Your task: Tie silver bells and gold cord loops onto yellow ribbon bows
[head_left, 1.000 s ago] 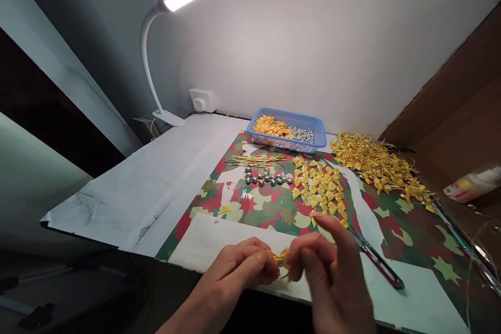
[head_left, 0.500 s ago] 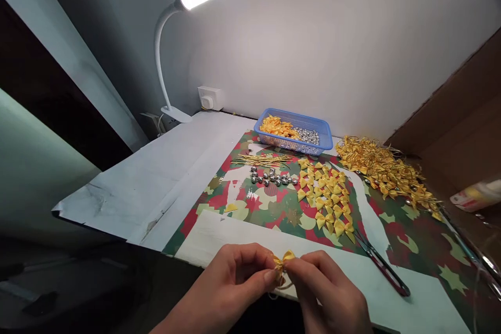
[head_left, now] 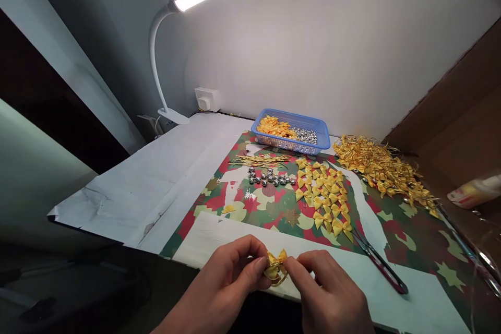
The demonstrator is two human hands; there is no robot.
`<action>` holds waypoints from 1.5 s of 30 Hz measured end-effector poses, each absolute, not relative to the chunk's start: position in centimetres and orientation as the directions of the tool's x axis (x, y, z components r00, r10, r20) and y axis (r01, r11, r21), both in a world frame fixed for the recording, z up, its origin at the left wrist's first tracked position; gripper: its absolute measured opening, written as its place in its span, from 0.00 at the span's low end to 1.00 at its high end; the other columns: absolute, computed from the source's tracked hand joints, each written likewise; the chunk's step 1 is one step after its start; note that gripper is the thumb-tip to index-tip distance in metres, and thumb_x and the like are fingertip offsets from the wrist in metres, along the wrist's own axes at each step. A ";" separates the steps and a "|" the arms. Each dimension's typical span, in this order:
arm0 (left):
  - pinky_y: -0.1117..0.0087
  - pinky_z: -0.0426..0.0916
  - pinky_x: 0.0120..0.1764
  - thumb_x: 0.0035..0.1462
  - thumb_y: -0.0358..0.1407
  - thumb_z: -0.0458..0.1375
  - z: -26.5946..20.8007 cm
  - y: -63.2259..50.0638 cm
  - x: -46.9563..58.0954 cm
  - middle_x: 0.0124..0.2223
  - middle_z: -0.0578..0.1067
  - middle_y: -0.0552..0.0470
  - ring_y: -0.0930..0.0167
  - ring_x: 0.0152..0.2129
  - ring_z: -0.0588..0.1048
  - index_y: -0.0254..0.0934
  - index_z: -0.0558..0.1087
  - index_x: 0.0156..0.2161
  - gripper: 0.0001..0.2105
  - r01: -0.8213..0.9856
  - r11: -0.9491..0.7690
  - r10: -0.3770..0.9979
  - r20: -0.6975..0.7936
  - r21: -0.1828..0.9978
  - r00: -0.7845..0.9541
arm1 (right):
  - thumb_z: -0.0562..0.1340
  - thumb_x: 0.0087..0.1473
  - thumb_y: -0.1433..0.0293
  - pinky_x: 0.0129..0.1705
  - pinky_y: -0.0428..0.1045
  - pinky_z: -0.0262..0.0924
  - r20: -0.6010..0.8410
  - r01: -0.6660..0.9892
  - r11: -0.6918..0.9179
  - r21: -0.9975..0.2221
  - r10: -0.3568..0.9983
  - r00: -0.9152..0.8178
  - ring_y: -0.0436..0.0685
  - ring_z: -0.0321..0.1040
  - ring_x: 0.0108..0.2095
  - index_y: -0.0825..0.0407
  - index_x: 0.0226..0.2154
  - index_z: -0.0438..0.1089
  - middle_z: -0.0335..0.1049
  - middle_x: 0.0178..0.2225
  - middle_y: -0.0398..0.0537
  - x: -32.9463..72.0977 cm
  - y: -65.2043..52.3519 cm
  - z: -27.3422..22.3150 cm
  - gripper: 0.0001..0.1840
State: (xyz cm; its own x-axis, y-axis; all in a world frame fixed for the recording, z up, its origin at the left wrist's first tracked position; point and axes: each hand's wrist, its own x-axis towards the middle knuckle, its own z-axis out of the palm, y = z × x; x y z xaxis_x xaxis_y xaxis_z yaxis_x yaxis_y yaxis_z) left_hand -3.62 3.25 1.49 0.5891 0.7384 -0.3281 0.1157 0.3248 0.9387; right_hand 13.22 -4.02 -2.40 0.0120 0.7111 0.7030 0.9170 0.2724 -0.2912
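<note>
A small yellow ribbon bow [head_left: 277,265] with a looped gold cord below it is held between my two hands, over the table's front edge. My left hand [head_left: 230,276] pinches its left side between thumb and forefinger. From the right, the thumb and forefinger of my right hand [head_left: 329,287] close on the bow's right side; the fingertips partly hide the cord. Beyond my hands, rows of yellow bows [head_left: 324,195] lie on the camouflage-patterned sheet [head_left: 258,211]. To their left are several silver bells [head_left: 270,177] and a bundle of gold cords [head_left: 260,160].
A blue basket [head_left: 324,141] holding yellow bows and silver bells stands at the back. Finished-looking corded bows form a pile [head_left: 376,167] at right. Tweezers [head_left: 381,266] lie right of my hands. A lamp [head_left: 156,57] is clamped at the left edge.
The bow has turned, showing more of its front and the cord loop, and shifted slightly left. My right hand's fingers have moved a little outward. The view has tilted slightly.
</note>
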 end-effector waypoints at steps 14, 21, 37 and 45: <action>0.65 0.67 0.40 0.61 0.45 0.62 2.0 3.2 -3.3 0.32 0.73 0.53 0.66 0.33 0.70 0.35 0.74 0.33 0.13 0.127 0.306 0.746 -0.320 0.944 0.584 | 0.57 0.65 0.77 0.29 0.49 0.52 0.758 0.950 0.239 -0.200 0.652 -0.004 0.54 0.61 0.26 0.54 0.39 0.72 0.67 0.24 0.45 12.3 -3.7 -2.9 0.09; 0.64 0.68 0.41 0.60 0.47 0.62 1.6 3.4 -3.3 0.31 0.74 0.53 0.66 0.33 0.72 0.36 0.74 0.33 0.14 0.127 0.292 0.792 -0.314 0.948 0.523 | 0.53 0.69 0.72 0.28 0.47 0.52 0.669 0.935 0.213 -0.284 0.742 0.034 0.52 0.60 0.25 0.48 0.35 0.73 0.62 0.24 0.43 12.7 -3.6 -2.6 0.16; 0.67 0.69 0.37 0.63 0.37 0.59 0.1 2.6 -2.3 0.33 0.74 0.51 0.66 0.32 0.73 0.37 0.78 0.32 0.09 0.091 0.076 0.864 -0.111 0.993 0.492 | 0.55 0.67 0.75 0.31 0.44 0.67 0.701 0.789 0.372 -0.488 0.707 0.100 0.52 0.76 0.28 0.50 0.42 0.71 0.78 0.30 0.45 12.1 -3.0 -3.5 0.10; 0.67 0.68 0.39 0.57 0.42 0.66 0.7 2.9 -2.4 0.28 0.75 0.53 0.67 0.31 0.71 0.34 0.79 0.31 0.12 -0.024 0.331 0.834 -0.281 0.943 0.474 | 0.50 0.71 0.70 0.32 0.44 0.70 0.677 0.776 0.423 -0.467 0.736 0.006 0.53 0.77 0.30 0.51 0.45 0.69 0.78 0.31 0.47 12.3 -3.2 -3.3 0.13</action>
